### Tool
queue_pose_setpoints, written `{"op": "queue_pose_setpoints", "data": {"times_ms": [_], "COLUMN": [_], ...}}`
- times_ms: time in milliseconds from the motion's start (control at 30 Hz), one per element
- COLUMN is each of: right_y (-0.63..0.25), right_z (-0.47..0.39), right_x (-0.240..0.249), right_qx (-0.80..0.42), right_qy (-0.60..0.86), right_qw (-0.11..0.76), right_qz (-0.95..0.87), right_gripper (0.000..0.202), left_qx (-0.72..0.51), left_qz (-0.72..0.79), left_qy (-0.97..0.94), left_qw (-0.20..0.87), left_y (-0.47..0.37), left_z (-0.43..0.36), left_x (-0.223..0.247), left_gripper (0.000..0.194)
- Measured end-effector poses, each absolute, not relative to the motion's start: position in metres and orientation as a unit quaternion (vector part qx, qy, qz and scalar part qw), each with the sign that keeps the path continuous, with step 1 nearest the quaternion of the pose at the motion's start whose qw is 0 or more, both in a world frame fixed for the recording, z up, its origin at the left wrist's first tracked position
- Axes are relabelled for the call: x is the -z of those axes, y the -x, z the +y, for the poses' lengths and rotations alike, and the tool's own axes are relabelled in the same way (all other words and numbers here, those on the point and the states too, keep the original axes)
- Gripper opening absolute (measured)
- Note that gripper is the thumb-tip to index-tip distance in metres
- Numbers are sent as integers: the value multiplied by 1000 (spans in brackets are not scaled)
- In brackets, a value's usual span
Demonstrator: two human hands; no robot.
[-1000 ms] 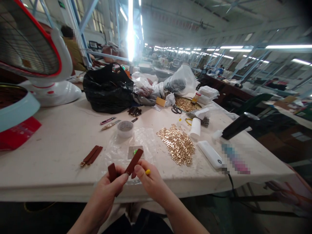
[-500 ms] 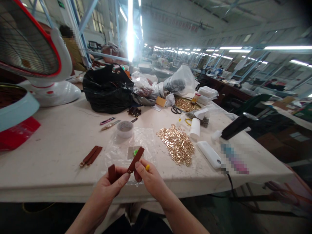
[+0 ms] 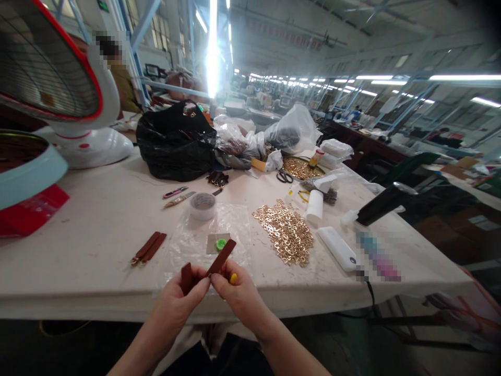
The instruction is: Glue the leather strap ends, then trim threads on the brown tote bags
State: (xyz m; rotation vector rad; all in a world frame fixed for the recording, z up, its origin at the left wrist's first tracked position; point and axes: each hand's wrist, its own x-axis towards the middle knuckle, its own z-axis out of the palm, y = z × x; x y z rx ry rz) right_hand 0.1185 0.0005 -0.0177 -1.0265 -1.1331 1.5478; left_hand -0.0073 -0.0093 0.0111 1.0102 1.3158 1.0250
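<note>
Near the table's front edge, my left hand (image 3: pixel 176 302) is closed on a brown leather strap (image 3: pixel 222 256). One end of the strap slants up to the right, while another brown piece shows behind my left thumb; whether they are one strap is hidden. Thumb and fingers of my right hand (image 3: pixel 240 295) pinch at the strap's lower part, the thumbs almost touching. A small yellow-ended tool (image 3: pixel 234 279) sticks out of my right hand, its other end hidden. Beyond lie a green round piece (image 3: pixel 221 244) on a small grey plate and a clear plastic bag (image 3: pixel 182 245).
Two finished-looking brown straps with metal rings (image 3: pixel 148 247) lie to the left. A pile of gold rings (image 3: pixel 285 232) spreads to the right, beside a white device (image 3: pixel 336 249). Behind are a tape roll (image 3: pixel 203 213), scissors (image 3: pixel 284 176), a black bag (image 3: pixel 172 149) and a fan (image 3: pixel 84 149).
My right thumb has moved down and left along the strap toward my left thumb, and both hands have come closer together. The green piece is now more exposed. The view has shifted slightly.
</note>
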Motion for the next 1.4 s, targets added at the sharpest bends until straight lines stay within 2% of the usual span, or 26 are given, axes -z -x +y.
{"op": "queue_pose_setpoints", "data": {"times_ms": [167, 400, 667, 733, 967, 1233, 1400], "right_y": [-118, -123, -121, -121, -121, -123, -125], "right_z": [-1, -2, -7, -6, -3, 0, -4], "right_x": [17, 14, 9, 8, 7, 13, 12], "right_qx": [-615, -611, -743, -731, -569, -573, -577], "right_qy": [419, 408, 346, 354, 432, 406, 422], "right_qw": [486, 471, 448, 452, 462, 460, 436], "right_qz": [-458, -489, -357, -369, -526, -543, -546], "right_gripper": [12, 9, 8, 9, 7, 9, 3], "left_qx": [-411, -399, -400, -390, -393, -405, -354], "left_qz": [535, 540, 480, 489, 543, 554, 504], "left_qy": [-476, -522, -574, -563, -487, -467, -510], "left_qw": [564, 525, 528, 540, 560, 558, 600], "left_y": [12, 14, 21, 21, 13, 8, 19], "left_z": [-7, -8, -8, -7, -6, -5, -2], "left_x": [-3, -5, 3, 1, -18, -15, -6], "left_gripper": [26, 22, 16, 17, 18, 16, 18]}}
